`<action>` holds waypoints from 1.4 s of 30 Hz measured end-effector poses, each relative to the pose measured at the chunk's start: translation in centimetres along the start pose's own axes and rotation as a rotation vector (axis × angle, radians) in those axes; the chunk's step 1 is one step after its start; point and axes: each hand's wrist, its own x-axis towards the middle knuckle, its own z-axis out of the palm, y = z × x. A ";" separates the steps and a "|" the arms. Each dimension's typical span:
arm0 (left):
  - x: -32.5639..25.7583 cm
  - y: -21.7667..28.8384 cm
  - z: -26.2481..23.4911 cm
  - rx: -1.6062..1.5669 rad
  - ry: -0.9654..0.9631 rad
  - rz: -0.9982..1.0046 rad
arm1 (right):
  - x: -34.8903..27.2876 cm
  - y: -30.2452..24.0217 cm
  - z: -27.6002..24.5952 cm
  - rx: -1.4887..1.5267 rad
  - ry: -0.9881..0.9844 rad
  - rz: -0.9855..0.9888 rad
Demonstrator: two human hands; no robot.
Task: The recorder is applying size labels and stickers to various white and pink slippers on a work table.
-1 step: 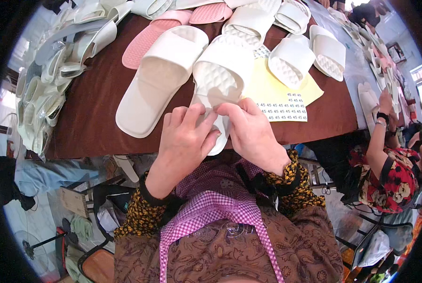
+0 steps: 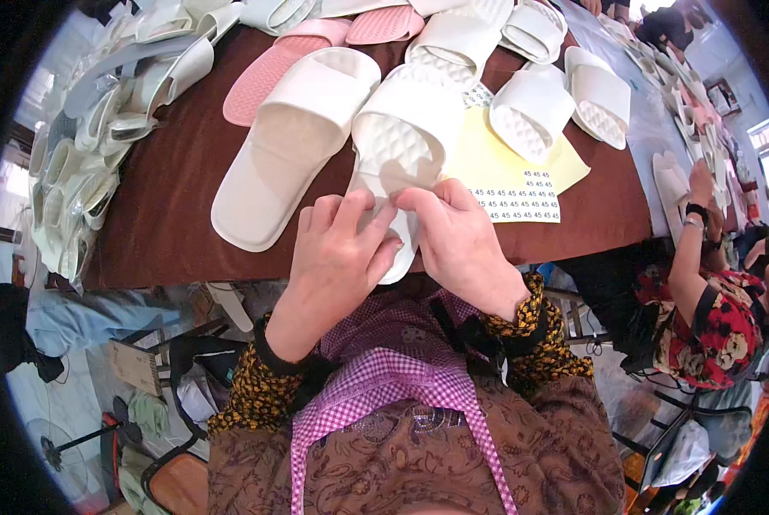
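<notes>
A white slipper [image 2: 410,120] with a quilted insole lies lengthwise on the brown table [image 2: 170,206], its heel end over the near edge. My left hand [image 2: 341,253] and my right hand [image 2: 457,236] meet at that heel, fingertips pinched together on it. The heel itself is hidden under my fingers, so I cannot tell if something small is between them. A matching cream slipper [image 2: 294,137] lies just to the left. To the right, a white sheet of small printed stickers [image 2: 517,193] rests on yellow paper [image 2: 496,154].
A heap of white slippers [image 2: 101,129] fills the table's left end. Pink slippers [image 2: 273,73] and more white slippers [image 2: 530,112] lie farther back. A person in a red flowered top [image 2: 715,309] works at the right. Chairs and bags stand below the table edge.
</notes>
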 end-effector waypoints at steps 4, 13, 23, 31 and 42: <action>-0.3 -0.3 0.4 -0.005 0.007 0.014 | 0.0 -0.1 0.2 -0.156 -0.078 -0.066; -0.4 -0.4 0.6 -0.014 0.059 0.030 | -0.3 1.3 0.5 0.136 -0.040 0.105; -0.5 -0.6 0.6 -0.060 0.073 0.001 | -0.7 0.0 0.5 0.135 0.026 0.076; -0.4 -1.2 0.7 -0.137 0.062 -0.029 | -1.0 -0.6 0.8 -0.319 -0.041 -0.223; -1.7 -1.9 0.5 -0.291 0.139 -0.121 | 0.1 -1.8 0.3 -0.491 -0.197 -0.413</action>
